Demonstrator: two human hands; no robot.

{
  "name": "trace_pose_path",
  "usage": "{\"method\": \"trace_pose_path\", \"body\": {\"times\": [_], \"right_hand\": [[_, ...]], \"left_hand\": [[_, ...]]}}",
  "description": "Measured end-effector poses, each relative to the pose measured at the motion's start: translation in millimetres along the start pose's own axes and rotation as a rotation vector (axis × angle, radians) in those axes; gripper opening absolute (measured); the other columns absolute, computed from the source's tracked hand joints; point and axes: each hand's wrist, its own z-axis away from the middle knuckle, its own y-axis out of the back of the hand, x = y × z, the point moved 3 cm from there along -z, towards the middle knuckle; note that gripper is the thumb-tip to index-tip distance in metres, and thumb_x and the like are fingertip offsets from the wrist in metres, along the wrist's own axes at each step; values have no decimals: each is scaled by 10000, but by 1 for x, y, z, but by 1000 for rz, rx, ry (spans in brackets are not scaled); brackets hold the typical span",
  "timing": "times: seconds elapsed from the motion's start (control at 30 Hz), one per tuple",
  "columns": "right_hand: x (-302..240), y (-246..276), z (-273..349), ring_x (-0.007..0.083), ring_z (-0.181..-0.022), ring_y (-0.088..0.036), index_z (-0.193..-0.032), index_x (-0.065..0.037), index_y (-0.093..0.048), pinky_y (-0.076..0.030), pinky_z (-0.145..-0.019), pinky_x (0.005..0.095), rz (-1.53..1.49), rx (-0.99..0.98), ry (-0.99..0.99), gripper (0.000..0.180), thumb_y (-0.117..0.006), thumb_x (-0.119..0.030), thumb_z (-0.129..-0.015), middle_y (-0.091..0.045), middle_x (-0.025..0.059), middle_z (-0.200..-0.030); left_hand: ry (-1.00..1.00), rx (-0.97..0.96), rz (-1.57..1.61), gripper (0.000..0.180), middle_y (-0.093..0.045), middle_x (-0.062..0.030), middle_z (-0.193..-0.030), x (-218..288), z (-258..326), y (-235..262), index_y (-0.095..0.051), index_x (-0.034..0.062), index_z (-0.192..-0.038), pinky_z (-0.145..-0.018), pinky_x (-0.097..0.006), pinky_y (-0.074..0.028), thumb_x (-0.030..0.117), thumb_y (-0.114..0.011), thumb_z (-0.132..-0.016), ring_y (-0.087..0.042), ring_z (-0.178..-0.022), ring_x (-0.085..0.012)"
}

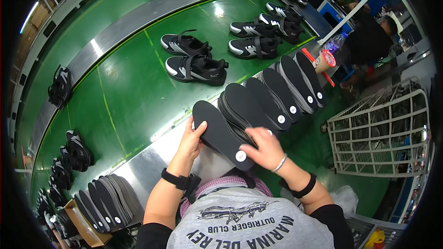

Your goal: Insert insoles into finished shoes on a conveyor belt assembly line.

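Observation:
A dark insole [217,131] with a round white sticker at its heel lies slanted in front of my body. My left hand [190,139] grips its left edge near the wide toe end, thumb on top and fingers mostly underneath. At the heel end my right hand [266,150] is closed on the same insole, its thumb beside the sticker; this hand is slightly blurred. Right behind the insole stands a fanned stack of insoles [243,103]. More insole stacks [281,83] run on to the right, several with white stickers at the heels.
On the green belt [124,92] stand a pair of black-and-silver sneakers [196,68] and several others [254,47]. Lower left, another insole stack [110,198] leans by a cardboard box [83,223]. A lidded cup [325,60] and a white wire cart [378,133] are at right. A person [369,37] sits beyond.

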Motion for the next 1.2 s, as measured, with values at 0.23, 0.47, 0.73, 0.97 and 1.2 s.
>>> {"method": "trace_pose_path", "body": {"times": [0.23,0.47,0.73,0.97,1.2], "right_hand": [[39,10,-36,315,-1004,-461,-1221,-57,-361,-378,-821,428,356,200,-155,687,-660,-330,-666,-426,161,-1166],[39,-6,-39,338,-1090,-418,-1286,-122,-293,-375,-848,425,405,65,-216,743,-655,-229,-646,-359,200,-1248],[39,-11,-32,322,-1053,-437,-1277,-140,-320,-366,-830,424,474,180,-143,741,-662,-279,-634,-356,181,-1252],[28,-9,58,250,-935,-487,-1017,-86,-519,-380,-764,389,265,662,-154,355,-602,-247,-711,-503,69,-999],[95,-67,223,253,-1029,-464,-1064,-137,-512,-366,-856,412,126,502,-898,322,-552,-227,-757,-510,69,-1051]], "left_hand": [[-330,81,-317,655,-390,-171,-1212,-18,-35,-1,-255,56,-1302,-908,-397,-361,160,-619,-768,-415,-1096,-270],[-648,360,-944,720,-303,-206,-1238,2,-48,-7,-283,53,-1286,-946,-410,-285,289,-642,-707,-322,-1132,-343],[-499,202,-795,546,-386,-191,-1174,11,-68,-3,-358,15,-1197,-934,-345,-313,240,-599,-762,-389,-1095,-289],[-529,310,-270,477,-419,-144,-1126,-29,-45,38,-370,-43,-1146,-852,-330,-386,246,-535,-805,-462,-961,-205],[-913,8,-1102,472,-388,-191,-1210,-60,-89,87,-374,-43,-1187,-921,-375,-325,286,-419,-852,-413,-1077,-281]]}}
